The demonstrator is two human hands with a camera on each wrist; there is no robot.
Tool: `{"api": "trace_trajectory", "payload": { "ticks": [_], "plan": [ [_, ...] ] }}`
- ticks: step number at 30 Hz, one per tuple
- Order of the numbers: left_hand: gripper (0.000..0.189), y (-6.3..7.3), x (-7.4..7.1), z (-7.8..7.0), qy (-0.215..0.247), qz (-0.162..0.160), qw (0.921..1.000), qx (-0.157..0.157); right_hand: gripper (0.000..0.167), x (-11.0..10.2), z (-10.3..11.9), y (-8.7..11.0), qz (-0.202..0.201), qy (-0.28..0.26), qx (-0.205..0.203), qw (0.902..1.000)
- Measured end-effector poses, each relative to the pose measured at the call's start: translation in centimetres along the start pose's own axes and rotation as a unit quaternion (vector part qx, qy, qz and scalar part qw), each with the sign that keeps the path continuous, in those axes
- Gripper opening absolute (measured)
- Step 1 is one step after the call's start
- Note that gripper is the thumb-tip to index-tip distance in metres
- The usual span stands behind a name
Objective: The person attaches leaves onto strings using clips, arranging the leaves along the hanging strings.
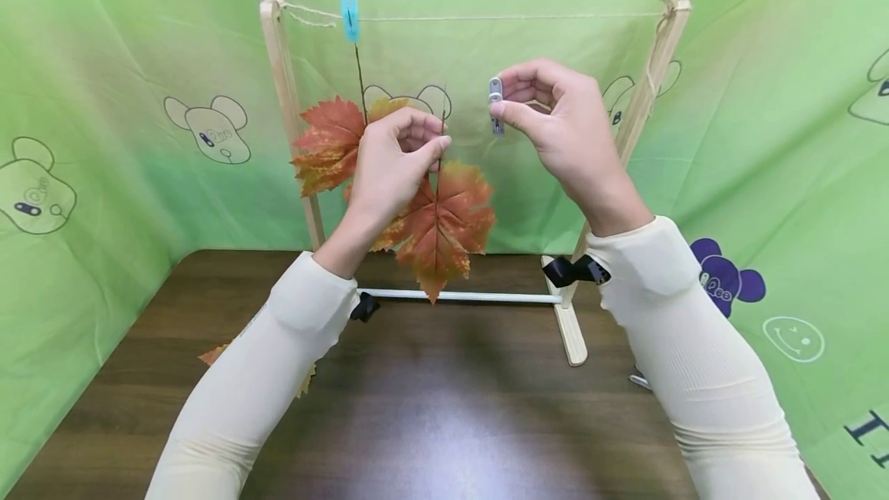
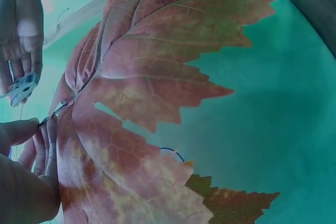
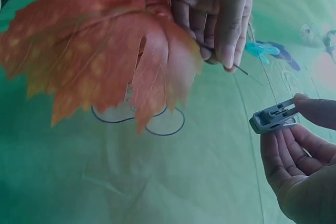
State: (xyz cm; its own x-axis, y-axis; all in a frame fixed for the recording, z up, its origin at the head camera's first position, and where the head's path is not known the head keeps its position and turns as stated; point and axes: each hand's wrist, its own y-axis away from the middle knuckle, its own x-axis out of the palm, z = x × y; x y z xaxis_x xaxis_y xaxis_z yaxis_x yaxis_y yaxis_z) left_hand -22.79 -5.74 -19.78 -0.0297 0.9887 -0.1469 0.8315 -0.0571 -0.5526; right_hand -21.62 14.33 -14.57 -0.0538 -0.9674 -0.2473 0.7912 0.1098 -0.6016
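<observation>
My left hand pinches the thin dark stem of an orange-red artificial maple leaf between thumb and fingers, and the leaf hangs below them. A grey clothespin is pinched in my right hand, a little to the right of the stem. In the right wrist view, the thumb presses one handle of the grey clothespin. Behind my left hand another maple leaf hangs by its stem from a blue clothespin on the string.
The string runs between two wooden posts of a stand, with a white rod low down. A leaf lies on the brown table, mostly hidden by my left sleeve. Green printed cloth surrounds the table.
</observation>
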Motion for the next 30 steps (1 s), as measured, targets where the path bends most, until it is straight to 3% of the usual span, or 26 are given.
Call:
{"api": "trace_trajectory", "payload": {
  "ticks": [9, 16, 25, 30],
  "plan": [
    [0.009, -1.4, 0.7, -0.5, 0.025, 0.001, 0.9997, 0.007, 0.016, 0.4, 0.8, -1.5, 0.003, -0.025, -0.014, 0.9996],
    [0.009, -2.4, 1.2, -0.8, 0.055, -0.003, 0.9984, -0.011, 0.016, 0.8, 1.3, -2.6, -0.006, -0.082, -0.012, 0.9966],
    [0.012, -3.1, 1.6, -1.1, 0.07, -0.018, 0.9974, -0.002, 0.016, 1.3, 1.9, -3.9, -0.004, -0.109, -0.018, 0.9938],
    [0.014, -3.5, 1.8, -1.3, 0.077, -0.027, 0.9964, -0.024, 0.016, 1.4, 2.0, -4.3, -0.004, -0.128, -0.021, 0.9915]
  ]
}}
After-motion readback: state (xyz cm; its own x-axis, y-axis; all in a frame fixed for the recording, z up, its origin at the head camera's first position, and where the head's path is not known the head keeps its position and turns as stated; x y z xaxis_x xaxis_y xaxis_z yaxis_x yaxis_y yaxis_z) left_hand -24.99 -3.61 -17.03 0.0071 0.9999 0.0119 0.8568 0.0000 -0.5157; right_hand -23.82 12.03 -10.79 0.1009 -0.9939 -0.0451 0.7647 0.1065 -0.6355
